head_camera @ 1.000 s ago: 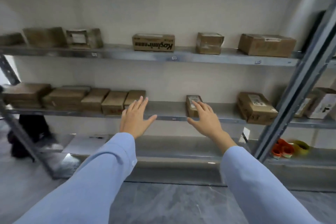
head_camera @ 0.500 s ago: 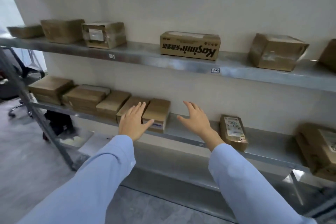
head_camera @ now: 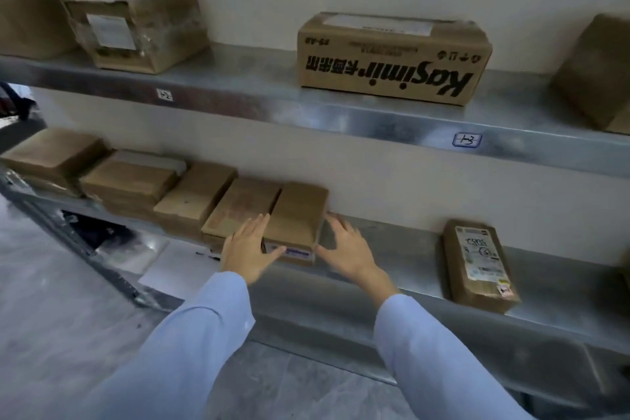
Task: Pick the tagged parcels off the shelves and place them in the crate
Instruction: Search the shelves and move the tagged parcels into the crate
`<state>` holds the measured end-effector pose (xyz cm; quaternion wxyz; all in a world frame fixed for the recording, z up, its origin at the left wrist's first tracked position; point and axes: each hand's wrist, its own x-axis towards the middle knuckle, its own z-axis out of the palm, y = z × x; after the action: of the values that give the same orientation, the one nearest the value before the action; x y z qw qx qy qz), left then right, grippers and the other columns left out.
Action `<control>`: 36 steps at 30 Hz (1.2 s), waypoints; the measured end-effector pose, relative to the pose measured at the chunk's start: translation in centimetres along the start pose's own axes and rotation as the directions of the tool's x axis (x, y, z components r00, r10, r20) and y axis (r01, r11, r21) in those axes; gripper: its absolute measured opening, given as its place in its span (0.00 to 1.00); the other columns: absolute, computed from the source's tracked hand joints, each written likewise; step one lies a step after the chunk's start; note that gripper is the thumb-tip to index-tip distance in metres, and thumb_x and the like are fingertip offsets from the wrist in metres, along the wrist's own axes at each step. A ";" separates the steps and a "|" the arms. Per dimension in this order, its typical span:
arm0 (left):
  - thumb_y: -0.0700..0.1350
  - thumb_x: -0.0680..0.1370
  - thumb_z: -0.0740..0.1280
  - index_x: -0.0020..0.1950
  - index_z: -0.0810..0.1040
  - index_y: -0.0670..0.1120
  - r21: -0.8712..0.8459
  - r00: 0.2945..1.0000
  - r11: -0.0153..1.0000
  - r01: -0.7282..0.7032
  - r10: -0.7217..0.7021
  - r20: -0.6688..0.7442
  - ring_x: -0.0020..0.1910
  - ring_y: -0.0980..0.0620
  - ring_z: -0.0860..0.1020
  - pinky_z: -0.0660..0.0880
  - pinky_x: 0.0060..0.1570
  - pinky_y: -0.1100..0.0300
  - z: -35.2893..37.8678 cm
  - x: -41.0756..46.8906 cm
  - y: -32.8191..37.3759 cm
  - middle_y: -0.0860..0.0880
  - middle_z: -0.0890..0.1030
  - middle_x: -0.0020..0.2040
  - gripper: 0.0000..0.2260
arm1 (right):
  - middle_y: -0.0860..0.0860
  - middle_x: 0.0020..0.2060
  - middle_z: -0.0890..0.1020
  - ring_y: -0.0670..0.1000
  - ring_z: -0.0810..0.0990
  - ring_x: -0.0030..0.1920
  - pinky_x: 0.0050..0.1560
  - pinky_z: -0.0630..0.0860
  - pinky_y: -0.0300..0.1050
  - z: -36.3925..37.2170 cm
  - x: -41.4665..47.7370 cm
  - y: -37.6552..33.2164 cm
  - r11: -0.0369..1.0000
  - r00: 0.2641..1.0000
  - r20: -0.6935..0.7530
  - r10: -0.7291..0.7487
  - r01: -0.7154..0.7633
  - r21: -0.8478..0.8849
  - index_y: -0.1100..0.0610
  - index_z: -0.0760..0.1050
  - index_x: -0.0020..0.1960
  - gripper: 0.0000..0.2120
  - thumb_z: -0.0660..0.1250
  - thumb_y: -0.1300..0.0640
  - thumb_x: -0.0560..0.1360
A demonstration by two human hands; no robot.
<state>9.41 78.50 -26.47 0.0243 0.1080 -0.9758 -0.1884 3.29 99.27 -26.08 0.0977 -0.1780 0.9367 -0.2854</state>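
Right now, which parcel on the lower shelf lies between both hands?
The rightmost parcel of the packed row, flanked by left hand and right hand; the rest sit aside.

Matt brown cardboard parcels [head_camera: 296, 215] rest on shiny galvanised metal shelves [head_camera: 392, 123].

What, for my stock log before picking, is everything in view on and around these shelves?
Upper shelf: one, grey metal, across the top.
Lower shelf: one, grey metal, beneath it.
Shelf tags: two, white, upper shelf's front edge.
Kasimir box: one, brown with black print, upper shelf, middle.
Labelled box: one, brown, upper shelf, left.
Plain boxes: two, brown, upper shelf's far ends, cut off.
Flat parcels: at least five, brown, lower shelf, left, in a row.
Labelled parcel: one, brown, lower shelf, right.
Floor: grey, below.
Sleeves: two, light blue, bottom.
Left hand: one, open, at the row's end parcel.
Right hand: one, open, just right of that parcel.
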 end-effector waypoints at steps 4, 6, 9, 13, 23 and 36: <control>0.63 0.76 0.66 0.79 0.59 0.52 -0.023 0.998 0.999 -0.049 0.050 0.037 0.77 0.51 0.59 0.61 0.72 0.49 1.4 2.6 -1.9 0.53 0.63 0.77 0.35 | 0.53 0.77 0.62 0.59 0.61 0.75 0.73 0.63 0.55 1.8 1.4 0.4 0.996 0.997 0.023 0.077 -0.078 0.048 0.48 0.54 0.80 0.37 0.68 0.45 0.76; 0.62 0.76 0.66 0.78 0.59 0.52 -0.028 0.996 0.996 -0.080 0.081 0.044 0.76 0.50 0.60 0.61 0.72 0.49 1.8 3.6 -2.4 0.53 0.64 0.77 0.35 | 0.53 0.77 0.62 0.59 0.61 0.75 0.73 0.63 0.55 2.5 2.0 0.3 0.992 0.994 0.023 0.105 -0.107 0.069 0.48 0.54 0.79 0.37 0.69 0.46 0.76; 0.62 0.76 0.66 0.79 0.58 0.53 -0.023 0.991 0.992 -0.127 0.128 0.039 0.77 0.50 0.57 0.57 0.72 0.50 2.3 4.6 -2.7 0.54 0.63 0.77 0.35 | 0.52 0.76 0.63 0.57 0.63 0.75 0.72 0.64 0.53 3.1 2.6 -0.1 0.985 0.990 0.009 0.141 -0.141 0.098 0.49 0.55 0.79 0.37 0.70 0.46 0.76; 0.62 0.75 0.67 0.78 0.59 0.53 -0.048 0.982 0.981 -0.189 0.190 0.009 0.77 0.51 0.57 0.54 0.72 0.53 3.0 5.0 -2.9 0.54 0.64 0.76 0.35 | 0.52 0.76 0.64 0.56 0.64 0.74 0.71 0.66 0.52 3.6 2.5 0.3 0.975 0.981 -0.013 0.194 -0.191 0.113 0.49 0.56 0.79 0.39 0.71 0.47 0.74; 0.63 0.71 0.72 0.77 0.59 0.55 -0.142 0.957 0.954 -0.266 0.279 0.082 0.76 0.50 0.59 0.54 0.74 0.52 2.6 7.1 -2.1 0.53 0.68 0.74 0.39 | 0.50 0.75 0.65 0.52 0.64 0.74 0.70 0.64 0.45 3.3 2.3 1.7 0.937 0.971 -0.005 0.240 -0.231 0.263 0.51 0.52 0.80 0.47 0.77 0.51 0.71; 0.50 0.69 0.77 0.76 0.61 0.53 -0.505 0.961 0.838 -0.207 0.272 0.057 0.70 0.51 0.68 0.65 0.66 0.60 2.2 5.7 0.2 0.54 0.68 0.73 0.40 | 0.48 0.70 0.71 0.41 0.74 0.65 0.66 0.74 0.45 3.2 1.6 1.7 0.823 0.968 -0.088 0.236 -0.152 0.547 0.53 0.55 0.79 0.48 0.80 0.59 0.67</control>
<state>3.58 78.17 -28.40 0.0127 -0.0370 -0.9003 -0.4336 2.26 98.38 -29.82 0.1005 -0.0250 0.8373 -0.5368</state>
